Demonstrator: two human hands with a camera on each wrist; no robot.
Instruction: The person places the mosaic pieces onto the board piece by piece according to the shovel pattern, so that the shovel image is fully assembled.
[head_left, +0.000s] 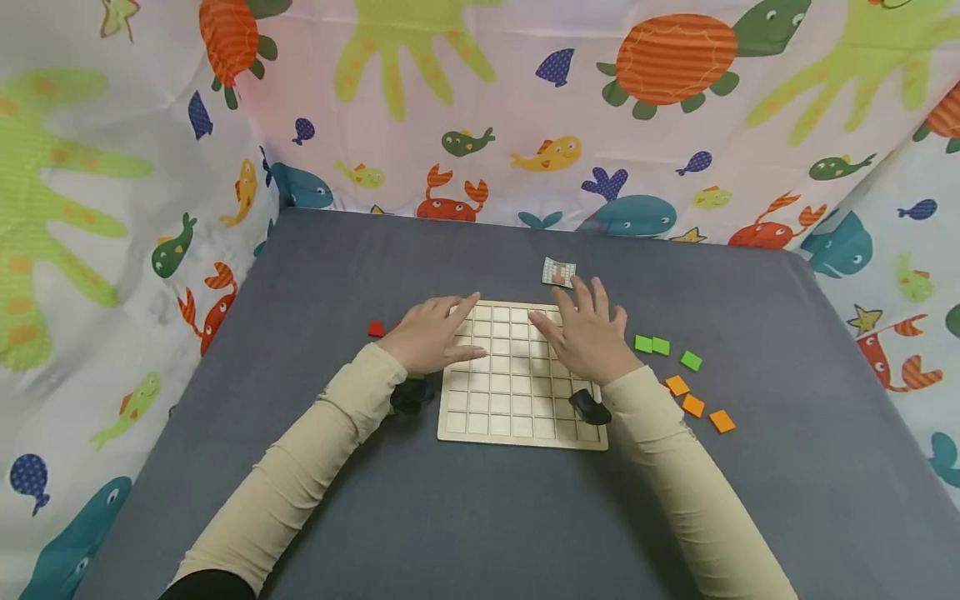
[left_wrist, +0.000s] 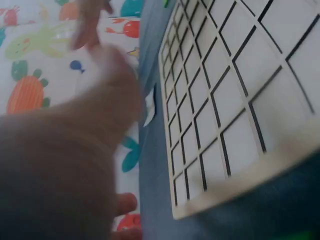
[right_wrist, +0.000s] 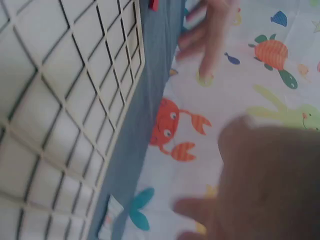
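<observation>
pale wooden grid board [head_left: 501,404] | square cells, thin raised dividers | flat on grey tabletop [head_left: 465,525]

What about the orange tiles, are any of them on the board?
No, the three visible orange tiles lie on the table, to the right of the board.

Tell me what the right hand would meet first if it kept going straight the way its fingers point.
Probably the small printed paper, just beyond the right hand's fingertips. Height is hard to judge, so the hand might pass above it.
</observation>
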